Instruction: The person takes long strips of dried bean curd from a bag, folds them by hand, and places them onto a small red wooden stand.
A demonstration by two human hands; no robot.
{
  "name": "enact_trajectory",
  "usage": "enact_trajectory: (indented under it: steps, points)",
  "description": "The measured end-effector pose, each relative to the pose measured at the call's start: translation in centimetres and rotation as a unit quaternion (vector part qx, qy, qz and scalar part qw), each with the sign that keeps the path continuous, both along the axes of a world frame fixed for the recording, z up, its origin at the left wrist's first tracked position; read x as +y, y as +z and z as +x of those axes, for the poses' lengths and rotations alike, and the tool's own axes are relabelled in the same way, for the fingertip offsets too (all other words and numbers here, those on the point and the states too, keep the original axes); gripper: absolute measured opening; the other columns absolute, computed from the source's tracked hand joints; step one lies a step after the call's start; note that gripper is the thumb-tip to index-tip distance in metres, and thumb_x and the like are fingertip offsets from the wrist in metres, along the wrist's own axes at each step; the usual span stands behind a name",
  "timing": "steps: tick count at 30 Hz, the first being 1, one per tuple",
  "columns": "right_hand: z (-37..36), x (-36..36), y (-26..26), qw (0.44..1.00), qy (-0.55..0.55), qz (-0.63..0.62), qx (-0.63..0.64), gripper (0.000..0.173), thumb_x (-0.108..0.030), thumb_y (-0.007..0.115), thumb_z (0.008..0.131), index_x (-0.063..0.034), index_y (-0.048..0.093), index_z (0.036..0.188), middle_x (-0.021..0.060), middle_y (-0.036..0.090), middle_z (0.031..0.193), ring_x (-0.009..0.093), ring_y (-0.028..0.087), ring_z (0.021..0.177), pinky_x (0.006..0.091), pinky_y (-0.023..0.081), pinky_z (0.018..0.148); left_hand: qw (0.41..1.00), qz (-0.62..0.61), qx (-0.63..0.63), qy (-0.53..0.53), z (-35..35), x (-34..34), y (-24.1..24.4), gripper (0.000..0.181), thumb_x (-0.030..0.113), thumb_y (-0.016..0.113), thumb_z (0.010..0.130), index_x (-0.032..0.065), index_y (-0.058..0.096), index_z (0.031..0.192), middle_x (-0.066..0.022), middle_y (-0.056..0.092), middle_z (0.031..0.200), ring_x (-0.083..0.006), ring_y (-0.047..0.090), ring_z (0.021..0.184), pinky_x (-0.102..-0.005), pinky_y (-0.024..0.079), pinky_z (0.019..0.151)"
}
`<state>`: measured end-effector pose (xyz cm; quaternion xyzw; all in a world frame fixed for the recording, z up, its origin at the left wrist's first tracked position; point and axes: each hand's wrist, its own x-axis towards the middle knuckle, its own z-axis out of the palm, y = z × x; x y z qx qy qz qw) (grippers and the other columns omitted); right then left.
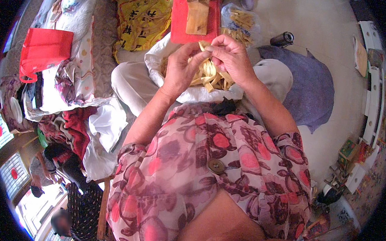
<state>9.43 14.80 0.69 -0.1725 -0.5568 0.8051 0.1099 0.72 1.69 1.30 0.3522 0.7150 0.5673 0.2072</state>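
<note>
My left hand (pixel 181 68) and my right hand (pixel 236 59) meet over my lap, thumbs and fingertips close together. Pinched between them is a pale yellow strip of dried plant material (pixel 203 46), its upper end folded. More loose yellow strips (pixel 211 75) hang and lie right below my fingers. They rest in a white sack (pixel 153 59) with its mouth spread open between my knees. My left palm side and part of the strip are hidden by the fingers.
Ahead lies a red board (pixel 179 29) bearing a wooden block (pixel 197 19). Beside it are a yellow printed sack (pixel 144 21) and a plastic bag of strips (pixel 241 20). A dark flask (pixel 282 39) lies near a blue-grey cloth (pixel 307 86). Two people (pixel 82 206) are at the lower left.
</note>
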Motion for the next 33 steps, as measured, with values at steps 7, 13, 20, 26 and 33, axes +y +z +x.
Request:
enact_trajectory:
  steps: [7,13,20,26,33]
  points:
    - [-0.2,1.1,-0.8,0.988,0.031,-0.149,-0.026,0.013,-0.022,0.059,0.085,-0.0094,0.055,0.082,-0.0054,0.047,0.057,0.001,0.038,0.043,0.0170,0.026,0.037,0.924,0.011,-0.379,-0.052,0.0,0.6,-0.4,0.023,0.022,0.059,0.086,0.0038,0.052,0.073,0.0012,0.051,0.063,-0.0102,0.047,0.057,-0.0226,0.040,0.055]
    - [-0.4,2.5,-0.6,0.985,-0.025,-0.173,0.005,0.016,-0.027,0.060,0.085,-0.0119,0.054,0.085,-0.0080,0.045,0.060,0.001,0.035,0.042,0.0176,0.024,0.036,0.860,0.111,-0.476,-0.150,0.9,-0.6,2.7,0.015,0.018,0.054,0.086,0.0052,0.052,0.078,0.0020,0.043,0.061,-0.0079,0.038,0.052,-0.0231,0.039,0.054]
    - [-0.5,2.7,-1.0,0.995,0.041,-0.094,-0.008,0.008,-0.018,0.055,0.087,-0.0123,0.050,0.084,-0.0069,0.042,0.060,0.001,0.034,0.047,0.0160,0.025,0.041,0.991,-0.100,0.086,-0.022,-2.7,-1.9,0.8,0.018,0.012,0.064,0.078,0.0034,0.056,0.092,-0.0092,0.060,0.081,-0.0203,0.058,0.072,-0.0288,0.046,0.064]
    - [-0.9,-0.7,-2.0,0.994,0.076,-0.004,-0.080,0.010,-0.016,0.055,0.087,-0.0071,0.052,0.085,-0.0019,0.053,0.063,0.005,0.047,0.049,0.0191,0.035,0.040,0.930,-0.188,0.307,-0.071,-0.7,-0.6,0.9,0.026,0.001,0.052,0.071,0.0042,0.047,0.096,-0.0143,0.055,0.090,-0.0343,0.055,0.089,-0.0430,0.046,0.071]
    - [-1.0,-1.4,-2.3,0.974,0.085,0.211,-0.003,0.022,-0.017,0.055,0.085,-0.0003,0.052,0.071,0.0028,0.052,0.062,0.011,0.047,0.051,0.0286,0.037,0.048,0.862,-0.170,0.467,-0.098,-4.2,-1.4,-3.5,0.023,0.012,0.056,0.070,0.0084,0.049,0.092,-0.0075,0.054,0.081,-0.0274,0.058,0.075,-0.0375,0.048,0.061]
